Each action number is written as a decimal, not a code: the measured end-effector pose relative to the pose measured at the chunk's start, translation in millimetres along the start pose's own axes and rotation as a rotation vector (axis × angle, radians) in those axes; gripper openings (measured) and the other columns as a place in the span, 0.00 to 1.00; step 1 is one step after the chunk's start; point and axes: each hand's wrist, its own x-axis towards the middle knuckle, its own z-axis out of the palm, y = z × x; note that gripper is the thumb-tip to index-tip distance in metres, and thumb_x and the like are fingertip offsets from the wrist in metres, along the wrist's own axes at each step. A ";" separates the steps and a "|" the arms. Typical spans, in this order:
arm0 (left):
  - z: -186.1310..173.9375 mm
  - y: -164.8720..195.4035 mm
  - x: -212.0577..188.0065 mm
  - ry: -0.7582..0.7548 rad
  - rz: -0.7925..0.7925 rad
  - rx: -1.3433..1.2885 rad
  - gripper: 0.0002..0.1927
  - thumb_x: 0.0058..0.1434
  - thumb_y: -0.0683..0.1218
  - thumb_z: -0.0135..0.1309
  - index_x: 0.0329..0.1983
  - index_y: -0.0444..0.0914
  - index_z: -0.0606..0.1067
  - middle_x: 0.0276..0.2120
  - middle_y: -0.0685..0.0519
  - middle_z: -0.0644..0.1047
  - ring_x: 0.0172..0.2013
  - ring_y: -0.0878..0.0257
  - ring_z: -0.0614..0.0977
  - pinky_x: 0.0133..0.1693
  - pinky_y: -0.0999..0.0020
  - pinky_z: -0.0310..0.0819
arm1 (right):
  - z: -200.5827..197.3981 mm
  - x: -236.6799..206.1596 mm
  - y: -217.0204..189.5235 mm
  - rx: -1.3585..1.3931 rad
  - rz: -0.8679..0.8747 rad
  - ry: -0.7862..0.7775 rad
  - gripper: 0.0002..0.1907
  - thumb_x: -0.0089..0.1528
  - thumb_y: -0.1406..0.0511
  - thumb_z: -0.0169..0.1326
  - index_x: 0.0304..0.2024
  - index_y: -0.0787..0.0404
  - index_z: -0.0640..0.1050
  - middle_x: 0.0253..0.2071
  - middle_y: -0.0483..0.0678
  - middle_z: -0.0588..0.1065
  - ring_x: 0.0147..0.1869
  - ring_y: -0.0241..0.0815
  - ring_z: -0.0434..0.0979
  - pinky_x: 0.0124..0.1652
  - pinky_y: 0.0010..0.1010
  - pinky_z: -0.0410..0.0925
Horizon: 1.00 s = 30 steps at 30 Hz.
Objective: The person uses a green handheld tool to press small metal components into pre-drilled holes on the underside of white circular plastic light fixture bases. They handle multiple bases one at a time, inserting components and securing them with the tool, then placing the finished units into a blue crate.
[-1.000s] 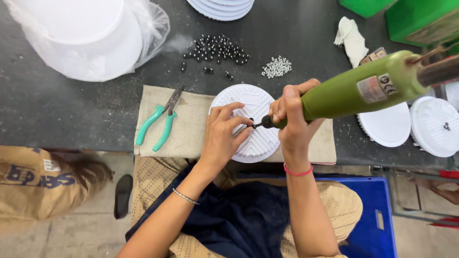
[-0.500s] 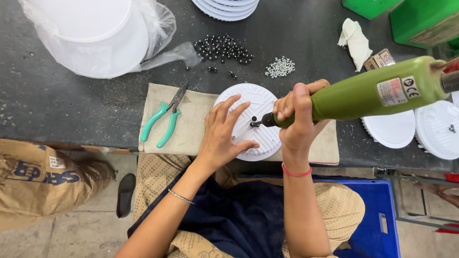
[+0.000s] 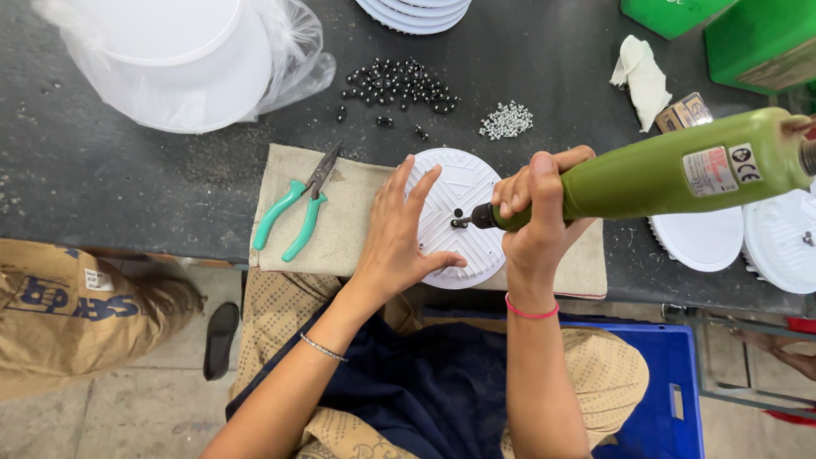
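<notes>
Head view, looking straight down on a dark, gritty worktable [image 3: 127,187]. One round white plastic disc [image 3: 459,217], moulded with raised chevron ribs and a ribbed rim, lies flat on a coarse beige cloth mat [image 3: 348,212] at the table's near edge. The left hand [image 3: 399,234] is spread open, palm pressed on the disc's left half, fingers splayed and gripping nothing. The right hand [image 3: 535,212] is clenched around the front of a smooth olive-green electric screwdriver [image 3: 671,174], a thick cylinder that runs off to the right; its dark metal bit [image 3: 463,223] touches the disc close to the centre.

One pair of long-nose pliers [image 3: 302,204] with teal rubber handles rests on the mat, left of the disc and apart from it. Behind the mat sit two loose heaps: small glossy black round pieces [image 3: 395,85], too many to count, and a smaller pile of silvery screws [image 3: 507,121]. One large white tub [image 3: 170,59] stands in crinkled clear plastic at the far left. A stack of white discs [image 3: 416,10] shows at the top edge, and two more white discs [image 3: 739,242] lie at the right under the tool. One crumpled white rag [image 3: 642,76] lies near two green bins [image 3: 748,34]. One blue crate [image 3: 671,391] sits below the table.
</notes>
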 end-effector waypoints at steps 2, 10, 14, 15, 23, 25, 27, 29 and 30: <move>-0.1 0.1 -0.3 -0.014 -0.013 -0.009 0.66 0.36 0.60 0.77 0.76 0.43 0.54 0.73 0.34 0.53 0.71 0.35 0.59 0.69 0.44 0.55 | 0.1 -0.7 0.3 0.009 0.008 -0.007 0.10 0.71 0.69 0.51 0.37 0.60 0.64 0.22 0.45 0.63 0.21 0.34 0.61 0.30 0.30 0.66; 2.4 -3.3 4.4 -0.035 -0.035 -0.001 0.69 0.34 0.59 0.78 0.77 0.43 0.52 0.74 0.35 0.52 0.71 0.35 0.57 0.68 0.44 0.54 | 1.5 2.0 12.5 -0.059 0.044 -0.050 0.08 0.70 0.69 0.50 0.37 0.61 0.64 0.22 0.44 0.64 0.22 0.33 0.61 0.31 0.30 0.66; 2.9 1.8 5.8 -0.036 -0.041 0.013 0.70 0.35 0.59 0.78 0.77 0.42 0.50 0.74 0.34 0.50 0.71 0.34 0.56 0.68 0.43 0.53 | 4.4 2.9 11.6 -0.086 0.071 -0.061 0.08 0.69 0.70 0.50 0.38 0.61 0.65 0.21 0.43 0.65 0.22 0.33 0.64 0.31 0.30 0.67; 2.3 3.4 7.2 -0.026 -0.025 0.021 0.70 0.35 0.59 0.78 0.77 0.42 0.49 0.74 0.34 0.50 0.71 0.34 0.56 0.68 0.43 0.53 | 5.9 2.4 9.7 -0.106 0.060 -0.071 0.07 0.69 0.70 0.51 0.38 0.61 0.66 0.21 0.43 0.65 0.23 0.33 0.64 0.32 0.30 0.67; -11.1 15.2 -20.7 0.148 -0.051 -0.014 0.50 0.46 0.54 0.72 0.68 0.35 0.61 0.65 0.36 0.63 0.64 0.40 0.66 0.63 0.49 0.61 | -13.7 13.2 -16.6 0.090 0.050 -0.197 0.10 0.72 0.66 0.56 0.43 0.61 0.67 0.29 0.46 0.69 0.28 0.36 0.69 0.40 0.35 0.70; -8.9 25.7 -53.6 0.217 -0.206 -0.092 0.28 0.62 0.49 0.65 0.61 0.36 0.69 0.56 0.44 0.72 0.58 0.51 0.75 0.62 0.60 0.70 | -36.3 13.1 -23.4 0.182 0.116 -0.271 0.18 0.68 0.55 0.55 0.48 0.60 0.68 0.36 0.49 0.72 0.37 0.39 0.73 0.48 0.37 0.70; -2.5 36.8 -84.9 0.192 -0.582 -0.440 0.15 0.66 0.46 0.61 0.49 0.35 0.70 0.37 0.48 0.70 0.38 0.57 0.71 0.43 0.66 0.69 | -66.4 11.3 -29.0 0.313 0.233 -0.341 0.38 0.57 0.38 0.53 0.54 0.60 0.69 0.46 0.54 0.77 0.53 0.44 0.78 0.58 0.37 0.68; 7.1 41.1 -105.6 0.178 -0.736 -0.847 0.12 0.71 0.46 0.56 0.50 0.32 0.71 0.41 0.50 0.73 0.44 0.64 0.74 0.48 0.68 0.68 | -85.1 10.1 -12.9 0.050 0.170 -0.273 0.34 0.68 0.42 0.43 0.60 0.62 0.68 0.54 0.56 0.76 0.61 0.46 0.76 0.66 0.39 0.64; 9.9 39.6 -111.5 0.163 -0.845 -0.954 0.13 0.70 0.47 0.54 0.51 0.34 0.72 0.43 0.50 0.75 0.45 0.63 0.76 0.50 0.68 0.69 | -92.3 7.7 -1.1 -0.082 0.141 -0.238 0.32 0.74 0.44 0.38 0.63 0.63 0.67 0.58 0.58 0.75 0.65 0.47 0.74 0.70 0.40 0.62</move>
